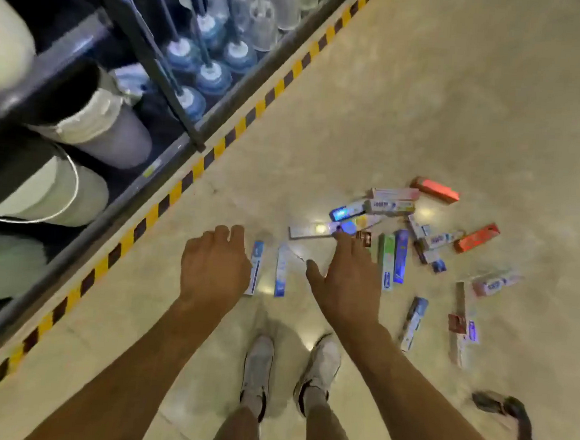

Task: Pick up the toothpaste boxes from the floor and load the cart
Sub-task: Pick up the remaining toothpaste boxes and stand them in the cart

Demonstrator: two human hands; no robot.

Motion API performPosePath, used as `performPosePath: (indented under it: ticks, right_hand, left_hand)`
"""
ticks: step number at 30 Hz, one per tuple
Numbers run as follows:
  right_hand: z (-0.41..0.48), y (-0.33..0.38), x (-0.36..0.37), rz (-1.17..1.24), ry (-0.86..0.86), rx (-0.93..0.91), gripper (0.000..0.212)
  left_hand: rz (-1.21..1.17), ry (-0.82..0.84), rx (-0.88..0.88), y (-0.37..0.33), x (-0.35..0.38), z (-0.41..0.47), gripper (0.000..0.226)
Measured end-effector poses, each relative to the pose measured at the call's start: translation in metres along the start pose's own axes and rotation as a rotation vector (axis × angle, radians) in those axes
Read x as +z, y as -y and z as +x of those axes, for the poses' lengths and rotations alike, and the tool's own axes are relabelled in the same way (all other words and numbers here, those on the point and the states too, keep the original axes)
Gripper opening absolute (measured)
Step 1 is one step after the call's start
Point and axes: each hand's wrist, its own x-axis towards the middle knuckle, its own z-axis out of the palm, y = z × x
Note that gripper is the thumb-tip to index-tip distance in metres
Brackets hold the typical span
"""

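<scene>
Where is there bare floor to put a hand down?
Bare floor lies beyond the red boxes, and between the striped tape and the left hand. It is crowded right of the right hand, among the toothpaste boxes.

Left hand (214,269), right hand (346,282) poised above scattered toothpaste boxes (390,207) on floor (445,93).

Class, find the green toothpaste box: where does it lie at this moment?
In the head view, the green toothpaste box lies on the floor just right of the right hand, alongside a dark blue box.
</scene>
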Motion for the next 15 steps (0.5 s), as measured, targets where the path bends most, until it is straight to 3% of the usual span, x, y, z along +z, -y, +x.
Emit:
performPosePath:
  ticks: [4,10,15]
  right_hand:
    - [0.020,-0.039,0.154,0.028,0.068,0.066,0.061]
    - [0.053,-0.107,0.357,0.017,0.137,0.114,0.059]
    - [0.070,-0.149,0.490,-0.041,0.188,0.097,0.052]
  left_hand:
    - [-0.042,0.024,-0.032,0.004,0.162,0.038,0.052]
    - [-0.031,0.119,-0.060,0.001,0.391,0.085,0.035]
    - [-0.133,0.196,-0.168,-0.007,0.517,0.106,0.047]
